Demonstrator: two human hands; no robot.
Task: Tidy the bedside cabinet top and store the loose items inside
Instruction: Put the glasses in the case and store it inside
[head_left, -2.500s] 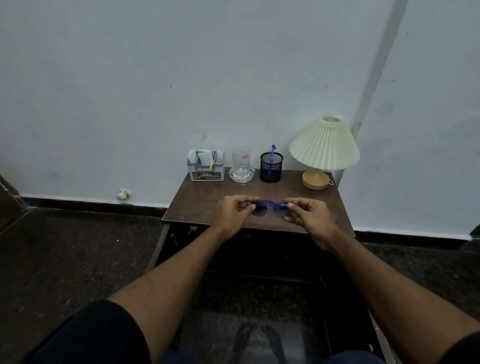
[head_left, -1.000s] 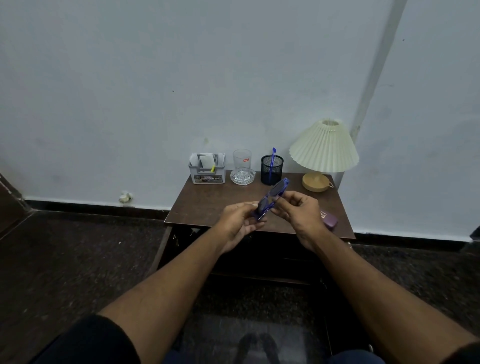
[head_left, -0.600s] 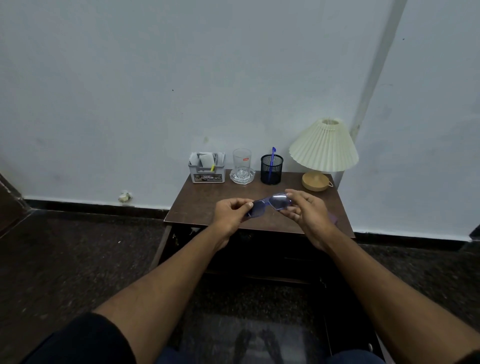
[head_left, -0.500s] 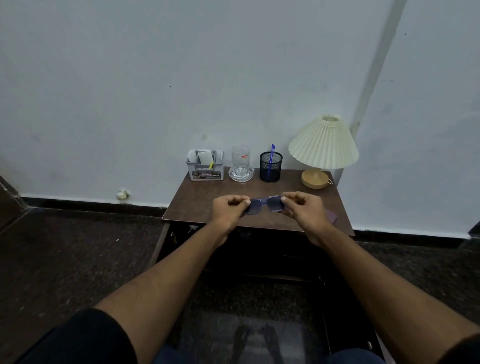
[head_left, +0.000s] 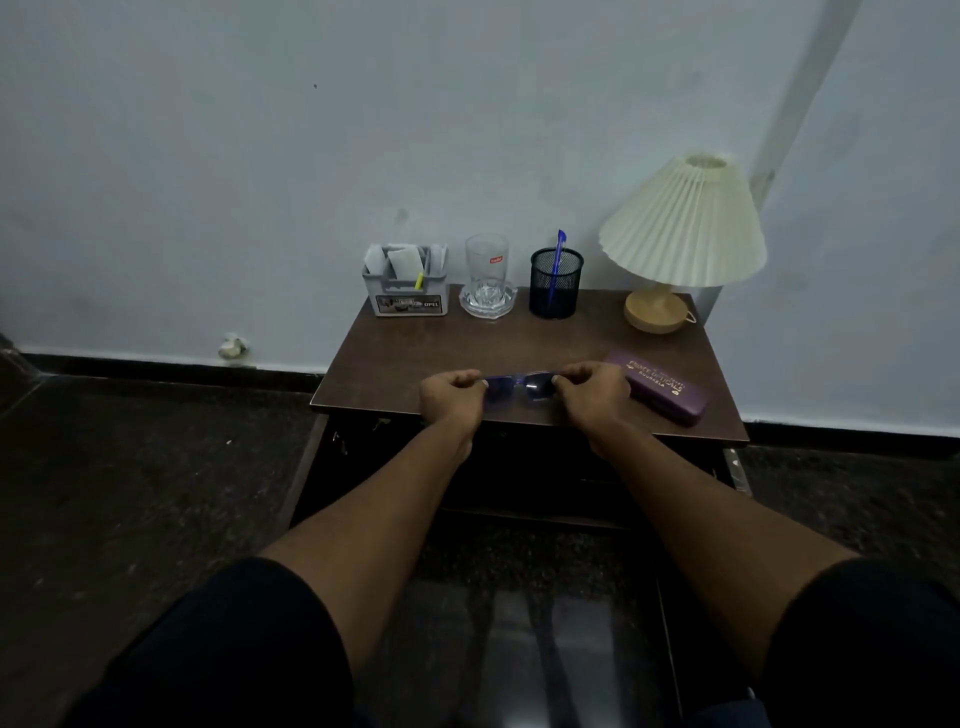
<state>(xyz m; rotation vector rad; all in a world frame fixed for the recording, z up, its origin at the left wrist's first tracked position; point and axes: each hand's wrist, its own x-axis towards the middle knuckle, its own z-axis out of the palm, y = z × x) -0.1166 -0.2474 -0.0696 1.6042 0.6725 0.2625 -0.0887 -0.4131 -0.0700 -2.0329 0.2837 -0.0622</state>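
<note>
Left hand (head_left: 451, 397) and right hand (head_left: 592, 395) pinch the blue translucent plastic glasses (head_left: 519, 387), now lowered level beside the purple oblong case (head_left: 660, 387), probably for casing.

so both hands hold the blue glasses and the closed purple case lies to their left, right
No, the head view shows the closed purple rectangular case to the right of the blue-framed glasses, beside the right hand. That hand and the left hand do hold the glasses.

The one head-worn view looks forward and down over both forearms at the nearby cabinet top (head_left: 395, 358) against the wall (head_left: 260, 156).
</note>
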